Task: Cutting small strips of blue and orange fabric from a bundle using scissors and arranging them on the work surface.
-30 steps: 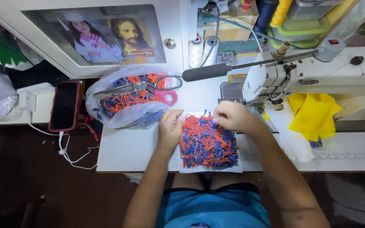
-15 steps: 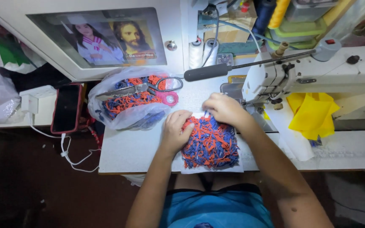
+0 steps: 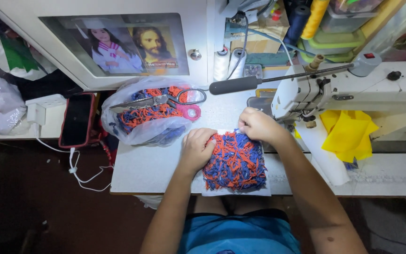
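Left hand (image 3: 197, 149) has slid onto the mat (image 3: 235, 162), beside right hand (image 3: 258, 125).

Fingertips of left hand (image 3: 197, 149) and right hand (image 3: 258, 125) buried in red-and-blue scrap mat (image 3: 235, 162), grip undeterminable, sewing machine (image 3: 353, 89) cut by right edge, needle area hidden behind right hand, bag (image 3: 146, 117) contents blurred by plastic.

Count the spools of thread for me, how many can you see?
4. Two white spools stand side by side behind the scissors. A dark blue one and a yellow one lean at the top. More may be hidden.
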